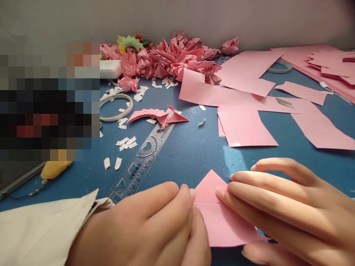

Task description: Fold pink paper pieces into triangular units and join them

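Craft workspace, paper-folding. We list: blue tabletop (188,155) against a plain wall (194,18); loose pink sheets (246,70), cut straight; a heap of folded pink paper units (177,55); one creased pink piece (222,218) at the near edge; tape roll (115,118); clear stencil ruler (144,155); scattered white snippets (126,142).

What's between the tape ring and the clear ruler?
Small white paper scraps lie between tape ring and clear ruler, head view.

We counted two bare hands, left hand (155,221) and right hand (280,207). One folded pink paper sheet (222,221), one clear plastic ruler (144,155), and two white tape rings: near tape ring (103,111), far tape ring (280,67).
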A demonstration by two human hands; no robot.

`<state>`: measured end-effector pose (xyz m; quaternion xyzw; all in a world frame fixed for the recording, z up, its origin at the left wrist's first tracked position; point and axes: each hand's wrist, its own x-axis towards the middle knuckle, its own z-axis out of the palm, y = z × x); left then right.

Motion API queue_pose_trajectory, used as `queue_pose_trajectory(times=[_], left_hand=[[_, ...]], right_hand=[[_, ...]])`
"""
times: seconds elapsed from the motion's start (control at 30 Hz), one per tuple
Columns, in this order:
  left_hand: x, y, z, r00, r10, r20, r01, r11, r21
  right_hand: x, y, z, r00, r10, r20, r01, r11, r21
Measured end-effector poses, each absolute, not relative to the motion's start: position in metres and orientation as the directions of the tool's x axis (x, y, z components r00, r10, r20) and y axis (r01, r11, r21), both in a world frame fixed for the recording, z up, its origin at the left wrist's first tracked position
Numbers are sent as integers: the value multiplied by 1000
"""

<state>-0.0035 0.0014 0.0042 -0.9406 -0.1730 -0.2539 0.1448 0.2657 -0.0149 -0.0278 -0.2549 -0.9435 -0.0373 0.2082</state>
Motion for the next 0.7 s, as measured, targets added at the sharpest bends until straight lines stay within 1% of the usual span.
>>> queue_pose_trajectory(times=[0.07, 0.23, 0.37, 0.53, 0.67, 0.7], left_hand=[[-1, 1, 6, 792, 282, 541, 429, -888, -166], [2, 2, 2, 723, 341, 601, 468, -882, -63], [1, 5, 0, 726, 319, 609, 455, -887, -77], [0, 5, 1, 712, 381, 590, 494, -869, -35], [2, 6, 3, 710, 375, 596, 493, -869, -39], [3, 7, 4, 730, 357, 583, 462, -886, -35]], right_hand=[[269, -17, -30, -777, 466, 422, 496, 867, -45], [269, -16, -29, -759, 469, 452, 496, 866, -66], [265, -11, -23, -766, 426, 481, 443, 893, -85], [263, -3, -21, -791, 405, 458, 393, 911, -128], [262, 2, -24, -805, 396, 442, 374, 917, -141], [262, 3, -24, -805, 399, 439, 374, 916, -146]])
